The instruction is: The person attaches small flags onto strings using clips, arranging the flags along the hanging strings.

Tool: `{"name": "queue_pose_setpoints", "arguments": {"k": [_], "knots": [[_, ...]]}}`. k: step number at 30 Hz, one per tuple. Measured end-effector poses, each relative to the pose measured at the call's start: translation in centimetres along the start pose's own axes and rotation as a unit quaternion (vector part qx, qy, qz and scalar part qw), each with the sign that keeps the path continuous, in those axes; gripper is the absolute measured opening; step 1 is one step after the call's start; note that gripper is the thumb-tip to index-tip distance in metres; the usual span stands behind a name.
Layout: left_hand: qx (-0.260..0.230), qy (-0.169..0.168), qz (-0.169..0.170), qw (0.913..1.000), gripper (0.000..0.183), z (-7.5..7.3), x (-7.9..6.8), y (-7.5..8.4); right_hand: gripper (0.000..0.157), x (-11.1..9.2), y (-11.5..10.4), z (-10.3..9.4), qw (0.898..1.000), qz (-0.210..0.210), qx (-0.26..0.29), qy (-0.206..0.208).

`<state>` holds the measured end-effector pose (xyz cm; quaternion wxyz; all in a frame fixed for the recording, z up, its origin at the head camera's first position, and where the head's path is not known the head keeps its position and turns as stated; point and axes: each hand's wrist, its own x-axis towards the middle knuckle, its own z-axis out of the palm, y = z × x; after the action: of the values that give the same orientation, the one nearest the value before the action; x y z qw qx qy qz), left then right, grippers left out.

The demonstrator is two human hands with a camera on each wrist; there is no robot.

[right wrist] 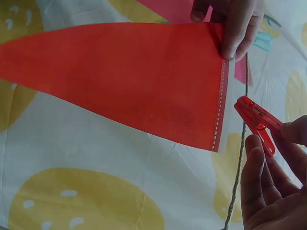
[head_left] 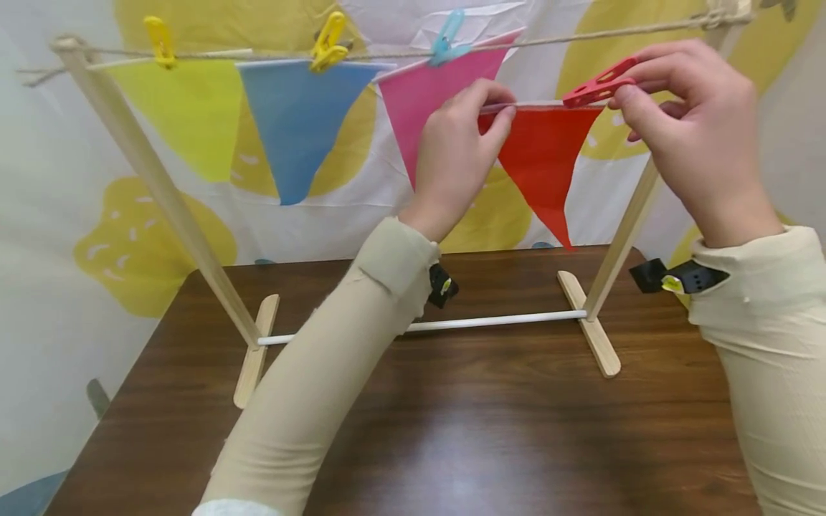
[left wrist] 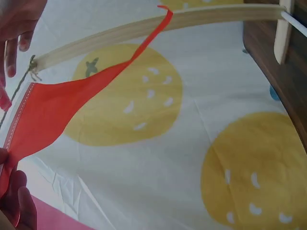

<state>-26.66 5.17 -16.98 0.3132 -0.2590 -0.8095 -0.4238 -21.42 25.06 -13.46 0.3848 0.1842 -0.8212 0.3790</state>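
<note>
A red triangular pennant (head_left: 548, 154) hangs point down just below the twine (head_left: 574, 37), not attached to it. My left hand (head_left: 454, 147) pinches its top edge near the left corner between thumb and fingers. In the right wrist view, the pennant's white stitched border (right wrist: 223, 103) faces the twine. Between thumb and fingers of my right hand (head_left: 706, 118) is a red clothespin (head_left: 599, 84). Its tip (right wrist: 241, 102) lies close to that border, with a gap showing in the right wrist view. In the left wrist view the clothespin is mostly out of frame.
Yellow (head_left: 183, 107), blue (head_left: 300, 122) and pink (head_left: 432, 86) pennants hang leftward along the twine, clipped with yellow and light blue clothespins. Two wooden posts (head_left: 158, 190) hold the twine, joined below by a white rod (head_left: 497, 321). The stand rests on a brown table (head_left: 464, 430) before a patterned cloth.
</note>
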Motion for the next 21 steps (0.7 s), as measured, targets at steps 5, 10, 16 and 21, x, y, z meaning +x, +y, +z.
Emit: {"name": "queue_pose_setpoints", "arguments": {"k": [5, 10, 16, 21], "knots": [[-0.084, 0.021, -0.042, 0.9954, 0.022, 0.1, 0.4, -0.3, 0.018, 0.3, -0.1, 0.0, 0.999, 0.017, 0.034, 0.018], [-0.109, 0.024, -0.073, 0.9910, 0.024, 0.1, 0.8, -0.4, 0.018, 0.6, -0.1, 0.2, 0.999, -0.019, 0.020, 0.038], [-0.134, 0.022, -0.103, 0.9854, 0.023, 0.0, 1.2, -0.2, 0.018, 1.1, -1.0, 0.4, 0.998, -0.020, 0.034, 0.053], [-0.141, 0.027, -0.098, 0.9849, 0.024, -0.1, 1.7, 0.4, 0.018, 1.9, -1.2, 0.3, 0.997, -0.016, 0.042, 0.066]]}}
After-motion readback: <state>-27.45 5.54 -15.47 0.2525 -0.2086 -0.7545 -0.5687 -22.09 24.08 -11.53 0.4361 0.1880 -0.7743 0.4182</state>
